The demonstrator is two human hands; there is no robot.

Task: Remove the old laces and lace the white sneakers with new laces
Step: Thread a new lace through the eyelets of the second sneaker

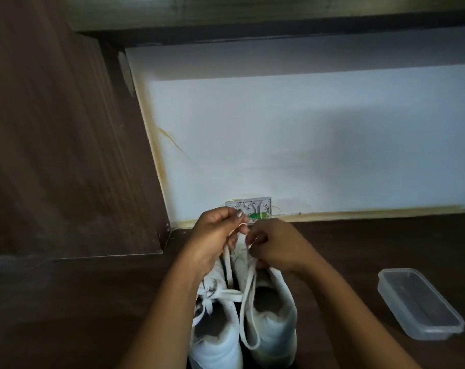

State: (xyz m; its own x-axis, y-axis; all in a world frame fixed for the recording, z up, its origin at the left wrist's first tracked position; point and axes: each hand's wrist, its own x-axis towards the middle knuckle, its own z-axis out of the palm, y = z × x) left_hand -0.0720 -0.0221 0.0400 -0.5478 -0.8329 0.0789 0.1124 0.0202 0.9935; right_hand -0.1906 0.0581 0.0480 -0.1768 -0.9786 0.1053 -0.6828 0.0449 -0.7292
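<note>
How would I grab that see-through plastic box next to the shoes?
Probably from above, across its narrow width. The plastic box lies flat on the table, long and slim, so thumb and fingers can clamp its two long sides just under the jutting rim. The right sneaker stands apart to its left.

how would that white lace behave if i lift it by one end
Probably floppy: the lace droops in a slack loop over the right sneaker rather than holding a shape. Likely very light, since the left hand and right hand manage it with a fingertip pinch. It looks flat, so it probably won't roll.
</note>
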